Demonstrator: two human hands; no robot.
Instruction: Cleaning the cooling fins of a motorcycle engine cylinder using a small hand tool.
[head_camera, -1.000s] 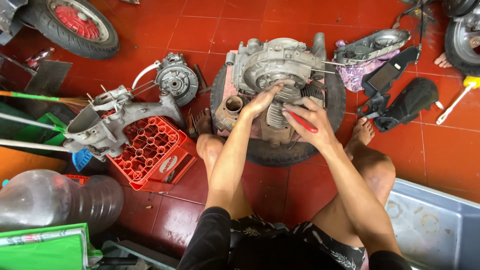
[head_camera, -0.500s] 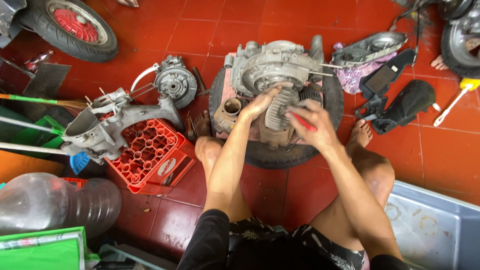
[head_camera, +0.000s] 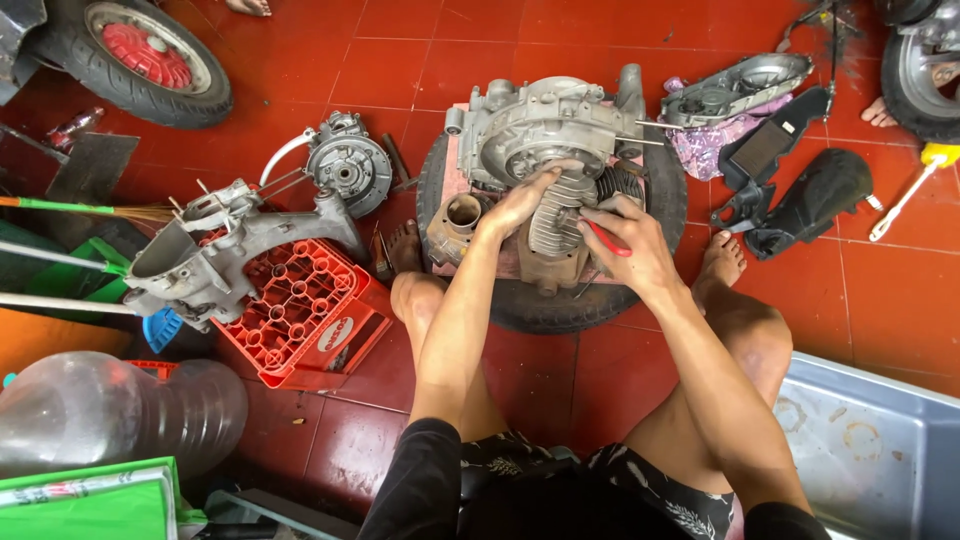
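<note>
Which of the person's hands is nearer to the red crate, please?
The left. The left hand rests on the engine atop the tyre, on the side towards the red crate. The right hand, gripping a red-handled tool, is farther away.

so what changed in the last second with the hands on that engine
Very little. The left hand slid slightly along the finned cylinder and still rests on it. The right hand keeps its grip on the red-handled tool beside the cylinder. The engine on the tyre, the red crate and the other parts lie as before.
</note>
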